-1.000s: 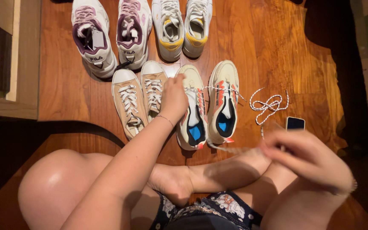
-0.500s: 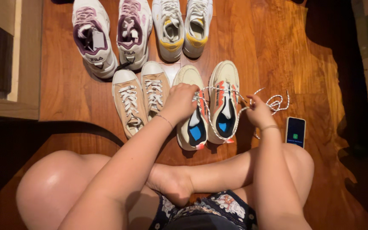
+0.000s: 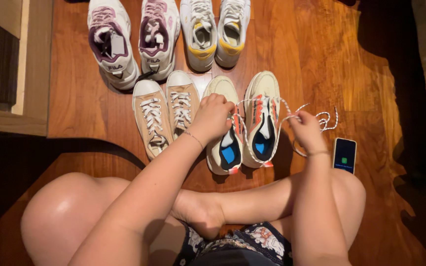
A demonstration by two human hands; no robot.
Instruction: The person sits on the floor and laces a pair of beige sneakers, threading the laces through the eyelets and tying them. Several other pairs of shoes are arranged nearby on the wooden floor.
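Note:
A pair of cream sneakers with orange trim and blue insoles stands on the wood floor in front of my crossed legs. My left hand [image 3: 214,114] rests on the left cream sneaker [image 3: 224,143], fingers closed on the lace at its tongue. A white speckled shoelace [image 3: 282,106] runs across the right cream sneaker [image 3: 262,116] to my right hand [image 3: 305,129], which pinches it just right of that shoe. The lace's loose end [image 3: 327,119] lies coiled on the floor beyond my right hand.
A tan canvas pair [image 3: 163,111] stands left of the cream pair. Behind are a white-and-purple pair [image 3: 131,37] and a white-and-yellow pair [image 3: 215,29]. A phone [image 3: 345,155] with a lit screen lies by my right knee. Low wooden furniture [image 3: 11,69] is at left.
My right hand has swung from near my knee up to the right cream sneaker, pulling the lace. My left hand shifted slightly right onto the left sneaker's tongue.

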